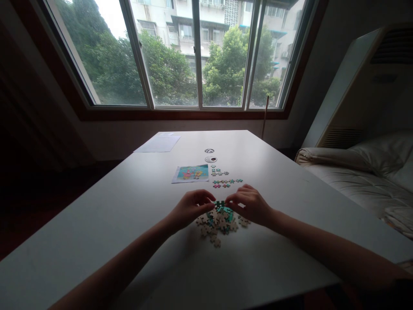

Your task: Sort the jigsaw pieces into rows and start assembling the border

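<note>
My left hand (192, 206) and my right hand (252, 203) meet over the table (135, 241), fingertips nearly together, thumb and forefinger of each drawn in to a narrow pinch. Between them I hold a green piece (220, 203), its left end at my left fingertips and its right end at my right ones; I can't tell whether it is one piece or two joined. The pile (222, 221) lies right below my fingers, on the side toward the table's near edge, mostly bare wood faces up with some green among them. One loose piece (217, 243) sits at the pile's near end, and a few more (244, 221) lie just right of it, below my right hand.

Beyond my fingertips, toward the far edge, sorted pieces (225, 182) lie face up in short rows, apart from the pile. Just left of these rows is the picture (192, 173), flat on the table, blue with cartoon figures. Farther on, two discs (211, 159) lie one behind the other. A sheet of paper (158, 143) rests by the far left corner.

Past the far edge stands the window (198, 56), with trees outside; off the right edge is a pale sofa (335, 172).
</note>
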`<state>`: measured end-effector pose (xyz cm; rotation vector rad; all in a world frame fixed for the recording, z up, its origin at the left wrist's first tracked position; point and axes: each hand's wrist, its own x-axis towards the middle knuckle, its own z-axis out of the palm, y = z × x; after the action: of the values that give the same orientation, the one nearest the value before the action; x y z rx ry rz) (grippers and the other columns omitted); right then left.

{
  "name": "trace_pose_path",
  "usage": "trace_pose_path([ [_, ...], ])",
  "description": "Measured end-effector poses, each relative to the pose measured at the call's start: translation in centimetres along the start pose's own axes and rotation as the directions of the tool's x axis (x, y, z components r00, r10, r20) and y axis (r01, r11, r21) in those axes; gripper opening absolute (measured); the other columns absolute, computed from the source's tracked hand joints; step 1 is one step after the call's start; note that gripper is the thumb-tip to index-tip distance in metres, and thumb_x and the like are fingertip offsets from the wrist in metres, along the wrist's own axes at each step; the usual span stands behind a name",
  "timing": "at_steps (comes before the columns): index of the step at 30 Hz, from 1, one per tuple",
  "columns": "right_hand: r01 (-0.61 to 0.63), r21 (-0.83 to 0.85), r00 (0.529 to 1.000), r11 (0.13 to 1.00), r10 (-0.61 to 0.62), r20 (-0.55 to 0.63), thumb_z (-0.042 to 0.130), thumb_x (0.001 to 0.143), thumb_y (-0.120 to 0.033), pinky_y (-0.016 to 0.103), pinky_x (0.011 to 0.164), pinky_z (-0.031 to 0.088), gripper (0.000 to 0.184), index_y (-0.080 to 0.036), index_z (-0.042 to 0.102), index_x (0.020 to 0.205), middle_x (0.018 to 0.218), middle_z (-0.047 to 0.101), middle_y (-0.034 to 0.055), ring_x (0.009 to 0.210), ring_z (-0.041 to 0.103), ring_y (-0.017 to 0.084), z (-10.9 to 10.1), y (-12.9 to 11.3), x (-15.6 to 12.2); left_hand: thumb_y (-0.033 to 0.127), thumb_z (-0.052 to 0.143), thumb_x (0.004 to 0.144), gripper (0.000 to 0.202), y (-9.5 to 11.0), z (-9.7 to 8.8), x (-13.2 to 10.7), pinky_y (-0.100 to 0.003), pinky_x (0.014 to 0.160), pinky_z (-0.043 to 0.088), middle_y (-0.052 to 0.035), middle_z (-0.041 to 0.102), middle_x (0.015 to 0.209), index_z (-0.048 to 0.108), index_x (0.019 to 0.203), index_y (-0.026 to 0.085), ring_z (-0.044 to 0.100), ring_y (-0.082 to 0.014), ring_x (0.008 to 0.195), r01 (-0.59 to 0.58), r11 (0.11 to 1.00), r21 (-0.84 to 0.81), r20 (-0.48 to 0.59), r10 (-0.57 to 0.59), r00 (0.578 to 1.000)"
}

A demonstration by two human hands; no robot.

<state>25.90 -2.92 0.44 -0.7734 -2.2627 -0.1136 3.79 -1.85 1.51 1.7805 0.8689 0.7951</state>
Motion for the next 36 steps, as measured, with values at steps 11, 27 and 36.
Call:
trace_pose_path([
  [11, -0.060, -0.091, 0.991, 0.994, 0.048, -0.127, 0.054, 0.083, -0.029, 0.025, 0.067, 0.037, 0.013, -0.019, 0.062, 0.081, 0.074, 0.067, 0.0009, 0.062, 0.057, 0.009, -0.9, 4.1, -0.5, 0.028, 0.058, 0.074, 0.016, -1.9, -1.5, 0.3, -0.019, 0.051, 0.037, -0.0004, 0.058, 0.064, 0.063, 0.078, 0.013, 0.048, -0.0098, 0.057, -0.022, 0.961, 0.275, -0.074, 0.045, 0.996],
  [27, -0.269, 0.011, 0.959, 0.963, 0.267, 0.093, 0.053, 0.082, -0.030, 0.024, 0.063, 0.039, 0.016, -0.018, 0.063, 0.080, 0.072, 0.063, 0.0011, 0.058, 0.053, 0.009, 0.6, 4.5, -0.1, 0.027, 0.054, 0.076, 0.016, -1.5, -1.7, 0.4, -0.020, 0.051, 0.037, -0.0017, 0.061, 0.065, 0.063, 0.079, 0.014, 0.051, -0.0113, 0.058, -0.031, 0.915, 0.402, -0.077, 0.068, 0.995],
  [36, -0.405, 0.032, 0.884, 0.914, 0.382, 0.269, 0.057, 0.077, -0.030, 0.020, 0.054, 0.037, 0.013, -0.020, 0.066, 0.077, 0.073, 0.062, 0.0002, 0.060, 0.051, 0.009, 3.4, 4.3, 1.4, 0.027, 0.054, 0.074, 0.017, -2.3, -2.4, 0.4, -0.021, 0.053, 0.038, -0.0012, 0.061, 0.063, 0.064, 0.077, 0.014, 0.052, -0.0122, 0.058, 0.020, 0.875, 0.483, -0.119, 0.043, 0.992],
])
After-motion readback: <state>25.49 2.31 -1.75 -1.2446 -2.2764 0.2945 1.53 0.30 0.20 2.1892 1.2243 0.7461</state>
